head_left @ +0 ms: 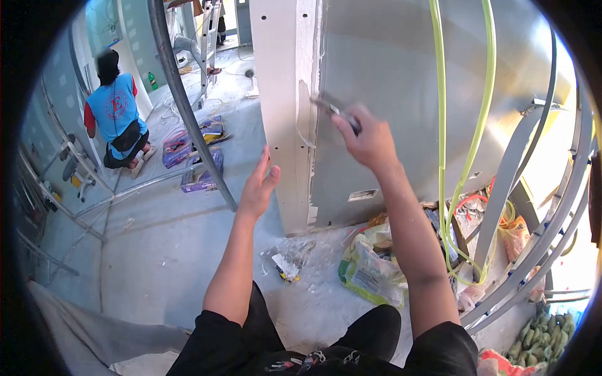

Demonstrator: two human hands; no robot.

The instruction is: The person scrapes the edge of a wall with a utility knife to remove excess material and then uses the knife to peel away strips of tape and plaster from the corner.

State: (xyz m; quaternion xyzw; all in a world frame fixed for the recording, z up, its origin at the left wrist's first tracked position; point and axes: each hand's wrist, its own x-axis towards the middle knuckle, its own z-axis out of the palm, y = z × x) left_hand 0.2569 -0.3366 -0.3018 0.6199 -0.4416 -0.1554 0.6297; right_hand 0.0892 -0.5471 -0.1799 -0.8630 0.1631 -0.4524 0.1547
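My right hand [371,143] is closed around the dark handle of a putty knife [328,106]. The knife's blade reaches left to the wall's outer corner, where white joint compound [308,47] runs down the edge. Just below the blade, a thin pale strip [303,125] curves along the compound. My left hand [256,193] has its fingers stretched upward, holding nothing, close to the left edge of the white board [276,81]. Right of the corner, a grey wall panel [389,56] stands behind the knife hand.
White scraps [287,266] lie on the floor below the corner, beside a green-and-white bag [373,269]. Yellow-green hoses [440,125] hang at right. Scaffold poles [191,106] rise at left, near purple boxes [200,172]. A person in a blue vest [116,106] crouches beyond.
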